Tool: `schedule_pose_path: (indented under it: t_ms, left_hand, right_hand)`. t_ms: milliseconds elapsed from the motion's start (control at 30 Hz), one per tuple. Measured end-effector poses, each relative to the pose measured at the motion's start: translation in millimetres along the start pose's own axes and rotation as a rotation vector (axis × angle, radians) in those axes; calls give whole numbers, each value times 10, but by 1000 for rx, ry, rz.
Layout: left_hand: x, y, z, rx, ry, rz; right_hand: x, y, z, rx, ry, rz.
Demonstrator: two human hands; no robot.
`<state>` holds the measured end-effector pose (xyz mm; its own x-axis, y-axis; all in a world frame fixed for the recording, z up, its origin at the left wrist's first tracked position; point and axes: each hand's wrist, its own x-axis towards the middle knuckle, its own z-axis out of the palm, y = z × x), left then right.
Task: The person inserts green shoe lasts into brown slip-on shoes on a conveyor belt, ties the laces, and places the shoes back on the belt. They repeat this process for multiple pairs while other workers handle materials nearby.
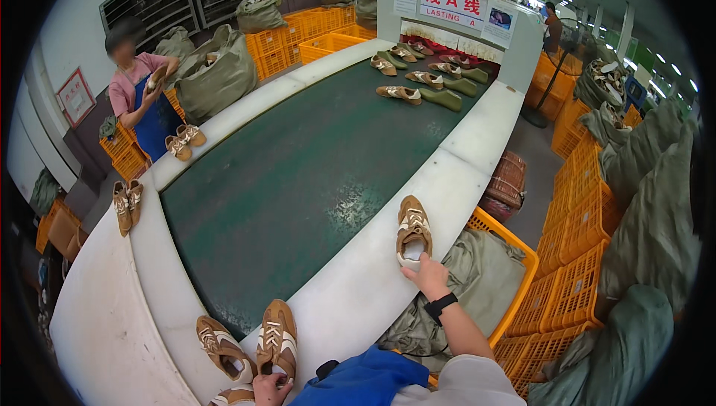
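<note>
My right hand, with a dark band at the wrist, grips the white heel of a brown sneaker with pale stripes and laces. That shoe rests on the white ledge on the right of the conveyor, toe pointing away. At the lower edge my left hand is closed on the heel of a matching sneaker, also toe-away. Beside it, to the left, lies another brown sneaker, and part of one more sneaker shows below, cut off by my hand and the picture's edge.
A dark green conveyor belt runs away to a white machine, with several sneakers and green shoe lasts at its far end. Across it a person in a blue apron handles a shoe. Orange crates and cloth sacks line the right.
</note>
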<state>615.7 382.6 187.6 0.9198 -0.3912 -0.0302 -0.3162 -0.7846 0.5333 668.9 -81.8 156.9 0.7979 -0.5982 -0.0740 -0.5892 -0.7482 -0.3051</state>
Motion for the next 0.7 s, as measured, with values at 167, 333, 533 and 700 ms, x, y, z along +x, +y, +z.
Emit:
schedule_pose_path:
  t_ms: [167, 333, 533, 700]
  left_hand:
    - [-19, 28, 36, 18, 50, 7]
    - [-24, 26, 55, 71, 78, 29]
    - [-39, 41, 58, 46, 71, -37]
    - [-32, 85, 72, 17, 113, -26]
  right_hand:
    - [-111, -53, 1, 49, -21, 1]
    - [136, 162, 116, 105, 43, 35]
    - [1053, 576, 329, 915, 639, 154]
    - [444, 172, 882, 405, 242, -138]
